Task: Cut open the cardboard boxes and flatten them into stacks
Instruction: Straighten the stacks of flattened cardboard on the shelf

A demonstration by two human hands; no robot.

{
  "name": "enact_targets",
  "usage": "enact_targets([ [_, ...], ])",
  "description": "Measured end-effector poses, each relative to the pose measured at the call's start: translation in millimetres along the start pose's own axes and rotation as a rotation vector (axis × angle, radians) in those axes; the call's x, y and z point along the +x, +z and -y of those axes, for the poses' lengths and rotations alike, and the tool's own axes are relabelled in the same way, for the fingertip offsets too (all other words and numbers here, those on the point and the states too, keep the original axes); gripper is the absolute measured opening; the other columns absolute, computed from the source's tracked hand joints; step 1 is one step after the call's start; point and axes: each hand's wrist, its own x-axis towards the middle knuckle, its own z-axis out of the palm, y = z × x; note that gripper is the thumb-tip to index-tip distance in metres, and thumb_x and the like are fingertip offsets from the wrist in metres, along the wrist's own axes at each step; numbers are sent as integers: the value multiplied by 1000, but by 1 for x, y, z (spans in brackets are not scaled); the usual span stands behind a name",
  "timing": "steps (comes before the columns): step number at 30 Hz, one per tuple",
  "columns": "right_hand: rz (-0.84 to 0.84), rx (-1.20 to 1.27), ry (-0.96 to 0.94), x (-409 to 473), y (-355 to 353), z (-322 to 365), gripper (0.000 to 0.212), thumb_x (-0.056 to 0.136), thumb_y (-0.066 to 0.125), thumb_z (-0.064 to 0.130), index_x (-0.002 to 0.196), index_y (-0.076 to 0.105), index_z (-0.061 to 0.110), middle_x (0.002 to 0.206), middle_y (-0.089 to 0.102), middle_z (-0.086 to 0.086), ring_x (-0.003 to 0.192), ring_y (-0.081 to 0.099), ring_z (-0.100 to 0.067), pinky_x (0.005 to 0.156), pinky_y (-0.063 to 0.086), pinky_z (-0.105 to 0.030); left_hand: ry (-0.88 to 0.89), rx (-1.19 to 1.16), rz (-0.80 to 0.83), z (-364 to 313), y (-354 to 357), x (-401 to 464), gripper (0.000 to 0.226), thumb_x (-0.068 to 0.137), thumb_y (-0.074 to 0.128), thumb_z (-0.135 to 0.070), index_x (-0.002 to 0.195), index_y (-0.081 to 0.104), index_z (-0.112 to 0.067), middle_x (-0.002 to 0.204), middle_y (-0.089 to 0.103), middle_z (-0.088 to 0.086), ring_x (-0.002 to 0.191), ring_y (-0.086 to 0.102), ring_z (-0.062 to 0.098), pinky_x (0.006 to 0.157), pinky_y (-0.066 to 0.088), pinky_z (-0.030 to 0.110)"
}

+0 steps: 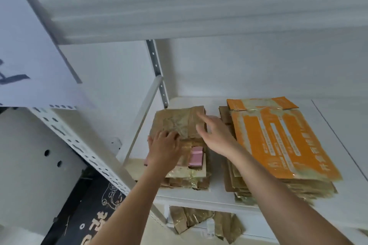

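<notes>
Head view: white shelf (217, 191) bearing two stacks of flattened cardboard. Left hand (164, 148) presses the top brown sheet (177, 121) of the left stack (189, 181), fingers bent on it; right hand (216, 131) hovers spread, holding nothing, beside the orange-topped stack (282, 141).

I am looking at a white metal shelving unit (151, 105) standing against a pale wall (258, 65). A dark printed floor mat (95, 215) is lying below, in soft daylight.

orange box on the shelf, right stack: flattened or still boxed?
Flattened. The orange box lies as a flat sheet on top of the right stack, its flaps spread level.
</notes>
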Motion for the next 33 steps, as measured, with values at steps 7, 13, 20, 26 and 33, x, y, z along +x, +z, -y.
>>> enact_targets([
  [7, 141, -452, 187, 8, 79, -27, 52, 103, 43, 37, 148, 39, 12, 164, 12, -6, 150, 14, -29, 121, 16, -46, 150, 14, 159, 40, 19, -2, 24, 101, 46, -33, 111, 66, -24, 123, 53, -6, 112, 46, 21, 99, 39, 33],
  [13, 107, -461, 205, 1, 84, -25, 45, 102, 42, 34, 143, 35, 16, 148, 36, -13, 127, 47, -30, 105, 44, -42, 15, -84, 236, 50, 26, 15, 58, 89, 61, -49, 141, 38, -37, 149, 22, 11, 129, 34, 40, 113, 30, 54],
  [20, 98, -467, 226, -6, 76, -21, 45, 91, 68, 27, 129, 52, 10, 140, 49, -16, 117, 58, -27, 88, 50, -34, -53, -76, 258, 43, 32, -7, 68, 87, 68, -45, 145, 35, -38, 140, 36, 4, 119, 50, 30, 94, 48, 41],
  [26, 98, -500, 171, 21, 72, -12, 116, 76, 82, 11, 157, -1, 18, 164, -12, -5, 151, -8, -32, 121, 12, -44, -10, 267, 248, 18, 19, 4, 94, 81, 74, -45, 148, 12, -21, 156, 6, 18, 142, 16, 47, 115, 18, 55],
  [33, 179, -305, 244, 59, 73, -29, 75, 103, 45, 27, 157, -6, 18, 163, -20, -5, 151, -12, -30, 124, 4, -46, 167, 286, 472, 28, 26, 49, 136, 69, 84, -44, 153, -19, -13, 162, -22, 4, 149, -19, 24, 119, -10, 46],
])
